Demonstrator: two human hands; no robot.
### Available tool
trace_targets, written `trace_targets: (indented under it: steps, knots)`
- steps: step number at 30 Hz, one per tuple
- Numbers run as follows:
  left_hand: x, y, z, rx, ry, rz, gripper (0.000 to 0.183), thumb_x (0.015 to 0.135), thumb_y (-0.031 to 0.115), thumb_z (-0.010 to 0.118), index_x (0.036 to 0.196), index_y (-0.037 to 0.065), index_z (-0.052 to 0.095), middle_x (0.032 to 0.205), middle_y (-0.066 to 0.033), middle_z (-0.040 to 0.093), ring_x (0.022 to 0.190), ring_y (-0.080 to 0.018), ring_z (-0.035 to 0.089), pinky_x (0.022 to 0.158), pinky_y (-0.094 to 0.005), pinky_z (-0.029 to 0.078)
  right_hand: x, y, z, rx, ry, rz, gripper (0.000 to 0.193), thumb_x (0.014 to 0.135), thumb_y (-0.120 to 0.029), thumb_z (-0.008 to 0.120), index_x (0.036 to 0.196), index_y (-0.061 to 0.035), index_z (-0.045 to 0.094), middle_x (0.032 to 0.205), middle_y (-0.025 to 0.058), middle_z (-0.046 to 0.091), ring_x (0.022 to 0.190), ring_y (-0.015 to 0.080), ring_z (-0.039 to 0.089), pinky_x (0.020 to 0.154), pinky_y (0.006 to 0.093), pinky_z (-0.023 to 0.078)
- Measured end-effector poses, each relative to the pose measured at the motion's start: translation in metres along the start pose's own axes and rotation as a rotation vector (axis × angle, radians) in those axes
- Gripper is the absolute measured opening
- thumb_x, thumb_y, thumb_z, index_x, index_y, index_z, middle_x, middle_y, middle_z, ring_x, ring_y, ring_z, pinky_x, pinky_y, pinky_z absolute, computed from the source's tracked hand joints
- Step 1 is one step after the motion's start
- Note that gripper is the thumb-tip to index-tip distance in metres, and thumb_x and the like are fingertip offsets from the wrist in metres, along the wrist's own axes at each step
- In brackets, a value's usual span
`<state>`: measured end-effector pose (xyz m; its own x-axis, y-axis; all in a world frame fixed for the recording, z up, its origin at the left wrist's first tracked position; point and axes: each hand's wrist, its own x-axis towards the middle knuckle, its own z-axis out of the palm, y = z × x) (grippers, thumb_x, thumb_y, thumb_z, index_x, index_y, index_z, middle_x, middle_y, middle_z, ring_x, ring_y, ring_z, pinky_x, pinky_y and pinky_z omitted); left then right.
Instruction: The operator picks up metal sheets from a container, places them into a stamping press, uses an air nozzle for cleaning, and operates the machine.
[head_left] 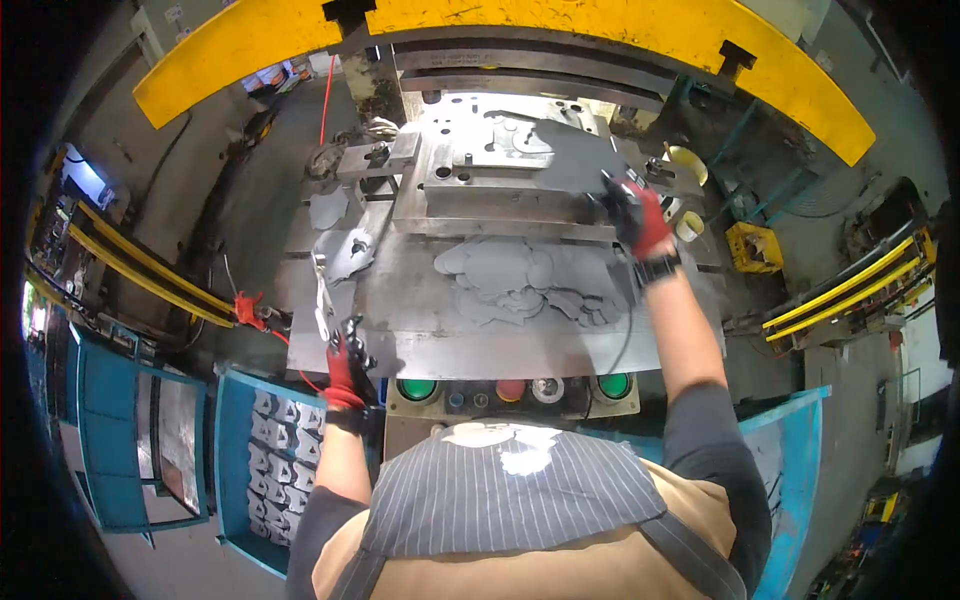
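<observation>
My left hand [347,372], in a red and black glove, is closed round the handles of silver pliers [323,298]. Their jaws point away from me, close to a cut grey metal piece [352,252] at the table's left. My right hand [637,215], gloved alike and a little blurred, grips the near right edge of a flat grey metal sheet [578,157]. That sheet lies over the right part of the press die [440,150], whose pins and holes show at the left. Several flat metal offcuts [520,278] rest on the steel table [430,335] between my hands.
A yellow press guard [620,18] arches across the far side. Green buttons [417,388] and a red button [510,390] line the near edge. Down left, a blue bin [232,450] holds several stamped parts. Small pots [690,226] stand right of the die.
</observation>
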<state>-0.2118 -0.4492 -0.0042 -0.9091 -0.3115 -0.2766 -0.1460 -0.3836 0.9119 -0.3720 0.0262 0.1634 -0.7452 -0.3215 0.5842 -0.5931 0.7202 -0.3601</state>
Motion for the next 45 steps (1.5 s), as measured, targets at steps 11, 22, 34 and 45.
trace_targets:
  steps: [11, 22, 34, 45]
  knots:
    - [-0.077, 0.005, -0.029, 0.143, 0.039, 0.062, 0.028, 0.090, 0.028, 0.045, 0.108, 0.009, 0.055, 0.052, 0.0084, 0.030, 0.037, -0.0023, 0.030, 0.033, -0.0191, 0.025, 0.172, 0.047, 0.108, -0.482, -0.450, 0.485, 0.047, 0.078, -0.036, 0.051, 0.114, -0.0067, 0.050, 0.109, 0.0130, 0.055, 0.103, 0.0282, 0.052, 0.087, 0.0392, 0.041]
    - [-0.032, -0.039, -0.069, 0.372, 0.038, 0.339, 0.028, 0.090, 0.024, 0.044, 0.113, 0.010, 0.054, 0.057, 0.0067, 0.036, 0.040, -0.0027, 0.031, 0.035, -0.0190, 0.026, 0.155, 0.069, 0.126, -0.319, -0.311, 0.764, 0.089, 0.069, -0.062, 0.048, 0.137, -0.0139, 0.016, 0.142, 0.0166, 0.012, 0.131, 0.0309, 0.013, 0.106, 0.0435, 0.008]
    - [-0.093, -0.075, -0.149, 0.240, 0.790, 0.135, 0.033, 0.084, 0.029, 0.054, 0.104, 0.003, 0.056, 0.096, -0.0082, 0.056, 0.077, -0.0171, 0.053, 0.062, -0.0325, 0.047, -0.279, 0.067, -0.021, 0.626, 0.528, 0.961, 0.030, 0.090, -0.020, 0.042, 0.113, -0.0036, 0.050, 0.107, 0.0083, 0.056, 0.092, 0.0150, 0.056, 0.081, 0.0292, 0.045]
    - [-0.012, -0.118, -0.091, 0.194, -0.167, -0.568, 0.043, 0.081, 0.044, 0.050, 0.113, 0.014, 0.049, 0.109, -0.0054, 0.053, 0.090, -0.0248, 0.051, 0.073, -0.0406, 0.043, -0.373, 0.038, 0.030, 0.622, -0.440, 0.826, 0.043, 0.080, -0.013, 0.051, 0.122, -0.0044, 0.044, 0.123, 0.0120, 0.046, 0.112, 0.0216, 0.043, 0.092, 0.0340, 0.037]
